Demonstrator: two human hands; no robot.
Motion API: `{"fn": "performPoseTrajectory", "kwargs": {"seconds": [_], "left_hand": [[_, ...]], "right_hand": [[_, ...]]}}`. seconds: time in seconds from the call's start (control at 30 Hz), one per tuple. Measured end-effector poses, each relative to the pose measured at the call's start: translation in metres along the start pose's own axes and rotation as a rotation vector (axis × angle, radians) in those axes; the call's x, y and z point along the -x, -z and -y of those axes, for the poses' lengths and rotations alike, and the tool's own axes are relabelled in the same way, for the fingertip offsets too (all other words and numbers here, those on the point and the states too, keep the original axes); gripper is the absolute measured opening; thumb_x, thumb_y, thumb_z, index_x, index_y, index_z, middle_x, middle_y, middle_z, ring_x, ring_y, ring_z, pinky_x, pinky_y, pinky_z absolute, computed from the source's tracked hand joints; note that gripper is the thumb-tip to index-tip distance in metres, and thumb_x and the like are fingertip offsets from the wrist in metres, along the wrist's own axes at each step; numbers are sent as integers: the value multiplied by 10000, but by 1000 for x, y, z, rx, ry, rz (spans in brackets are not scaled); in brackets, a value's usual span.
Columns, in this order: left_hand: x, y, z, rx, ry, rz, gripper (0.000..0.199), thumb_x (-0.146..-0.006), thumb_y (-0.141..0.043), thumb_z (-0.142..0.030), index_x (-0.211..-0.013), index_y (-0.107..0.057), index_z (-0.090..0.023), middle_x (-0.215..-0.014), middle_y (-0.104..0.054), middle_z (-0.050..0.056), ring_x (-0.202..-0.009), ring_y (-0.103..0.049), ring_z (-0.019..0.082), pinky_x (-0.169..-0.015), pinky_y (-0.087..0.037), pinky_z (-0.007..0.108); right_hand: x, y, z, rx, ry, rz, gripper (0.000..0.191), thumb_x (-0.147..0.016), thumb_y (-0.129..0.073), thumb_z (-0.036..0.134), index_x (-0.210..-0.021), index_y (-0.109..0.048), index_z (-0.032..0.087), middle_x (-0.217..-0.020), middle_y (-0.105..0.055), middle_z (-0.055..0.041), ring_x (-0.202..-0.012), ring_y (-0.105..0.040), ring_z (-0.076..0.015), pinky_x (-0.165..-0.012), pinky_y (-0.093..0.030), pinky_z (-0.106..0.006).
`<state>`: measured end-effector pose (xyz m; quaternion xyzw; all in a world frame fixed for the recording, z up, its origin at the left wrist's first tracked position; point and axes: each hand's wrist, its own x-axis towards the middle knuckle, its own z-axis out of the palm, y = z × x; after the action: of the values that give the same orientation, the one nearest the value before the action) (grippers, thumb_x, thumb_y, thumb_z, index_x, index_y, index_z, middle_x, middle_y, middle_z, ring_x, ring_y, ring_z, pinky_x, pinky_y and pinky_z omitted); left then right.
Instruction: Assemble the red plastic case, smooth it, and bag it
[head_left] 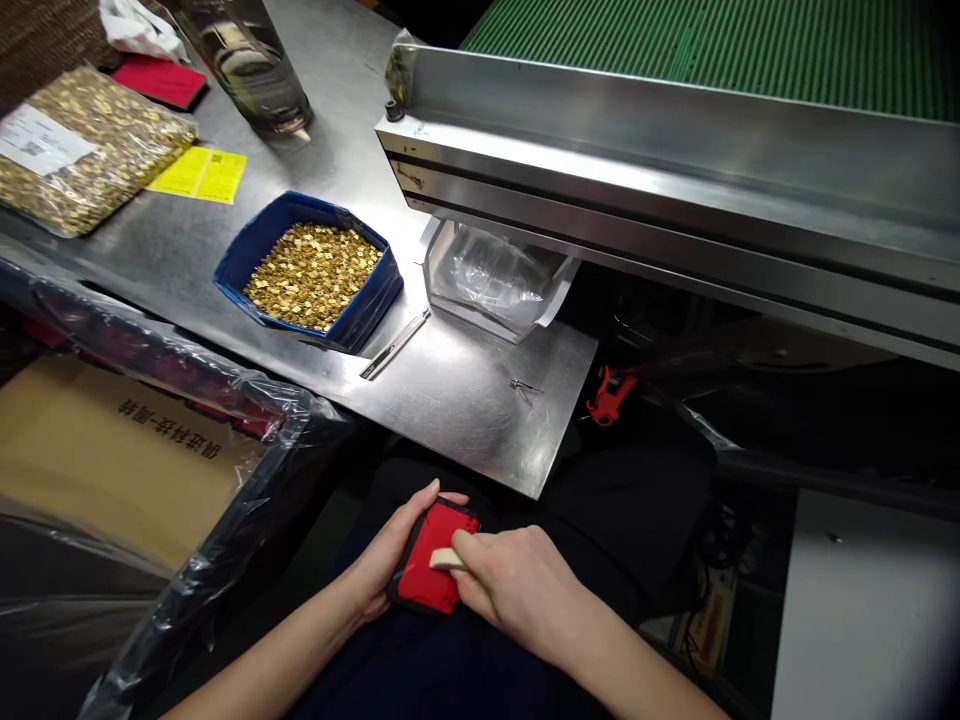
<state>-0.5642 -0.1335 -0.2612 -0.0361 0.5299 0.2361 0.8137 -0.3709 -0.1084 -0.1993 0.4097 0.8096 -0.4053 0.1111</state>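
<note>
My left hand [382,560] is wrapped round a red plastic part with a black rim [427,555], held low over my lap. Between the thumb and fingers of my right hand [521,585] is a small cream-coloured strip [445,559], its free end lying over the red face. What the strip is made of I cannot tell. Ahead on the metal table stands a blue tray [379,290] of small brass pieces [319,272]. A craft knife [394,345] lies beside it, and thin metal tweezers [523,390] rest nearer the table's corner.
A grey bin [487,315] with clear plastic sits under the metal rail [637,190] of a green conveyor [712,50]. At left are a bag of brass pieces [82,150], a yellow label [201,175], a bottle [251,70] and a plastic-lined box [112,450]. An orange tool [611,396] hangs right.
</note>
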Motion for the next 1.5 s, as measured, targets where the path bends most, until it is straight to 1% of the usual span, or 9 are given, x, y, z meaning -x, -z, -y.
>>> {"fn": "performPoseTrajectory", "kwargs": {"seconds": [0.13, 0.23, 0.37, 0.5, 0.63, 0.8, 1.2, 1.33, 1.5], "left_hand": [[1, 1, -2, -14, 1, 10, 564, -916, -675, -621, -1203, -720, -138, -996, -763, 166, -799, -719, 272, -648, -590, 295], [2, 1, -5, -54, -1, 35, 595, -903, -680, -638, -1226, -716, -140, -1024, -757, 172, -873, -721, 307, -695, -603, 327], [4, 1, -7, -91, -9, 39, 575, -924, -661, -639, -1221, -724, -151, -929, -751, 127, -760, -694, 244, -642, -576, 275], [3, 1, -7, -112, -24, 51, 592, -917, -667, -644, -1243, -716, -153, -1016, -757, 153, -894, -710, 294, -715, -593, 312], [3, 0, -8, -103, -16, 33, 589, -921, -666, -642, -1247, -716, -154, -930, -758, 130, -740, -690, 242, -624, -567, 277], [3, -2, -7, -120, -28, 10, 614, -909, -673, -651, -1251, -706, -143, -1025, -764, 172, -875, -714, 296, -698, -591, 317], [4, -9, -6, -98, -24, -41, 611, -916, -671, -653, -1258, -685, -147, -919, -765, 133, -732, -693, 245, -621, -573, 289], [6, -10, -7, -90, -22, -45, 618, -925, -660, -647, -1271, -674, -135, -1011, -765, 163, -804, -709, 265, -646, -582, 295], [7, -10, -5, -76, -29, -47, 609, -915, -682, -640, -1265, -678, -141, -900, -760, 124, -715, -682, 223, -603, -557, 257]], "right_hand": [[2, -11, -1, 24, -45, -12, 93, -1006, -529, 302, -928, -544, 252, -837, -762, 45, -675, -716, -161, -546, -206, -324], [2, -13, -1, 24, 0, -12, 110, -1004, -537, 338, -930, -544, 257, -851, -767, 46, -674, -716, -157, -538, -185, -323], [4, -6, -4, -19, -42, -16, 79, -1008, -542, 311, -949, -547, 259, -828, -762, 51, -672, -709, -154, -549, -216, -311], [5, -4, -4, -6, -12, 26, 87, -999, -558, 327, -941, -555, 262, -848, -771, 51, -681, -713, -155, -548, -210, -319], [4, -5, -4, -12, -38, -17, 64, -1008, -531, 308, -967, -554, 265, -857, -768, 50, -687, -708, -151, -556, -220, -320], [3, -8, -2, -17, -33, -7, 79, -1002, -543, 322, -951, -550, 262, -862, -767, 51, -696, -713, -153, -550, -208, -320], [-6, -10, 5, -19, -87, -87, 150, -1039, -481, 339, -936, -540, 247, -871, -770, 37, -713, -717, -165, -551, -202, -328], [-6, -9, 7, -33, -73, -67, 119, -1011, -526, 323, -917, -527, 251, -856, -769, 53, -699, -722, -167, -546, -206, -330], [-7, -11, 6, -13, -94, -114, 120, -1019, -509, 320, -924, -524, 248, -858, -770, 45, -710, -728, -168, -550, -198, -333]]}}
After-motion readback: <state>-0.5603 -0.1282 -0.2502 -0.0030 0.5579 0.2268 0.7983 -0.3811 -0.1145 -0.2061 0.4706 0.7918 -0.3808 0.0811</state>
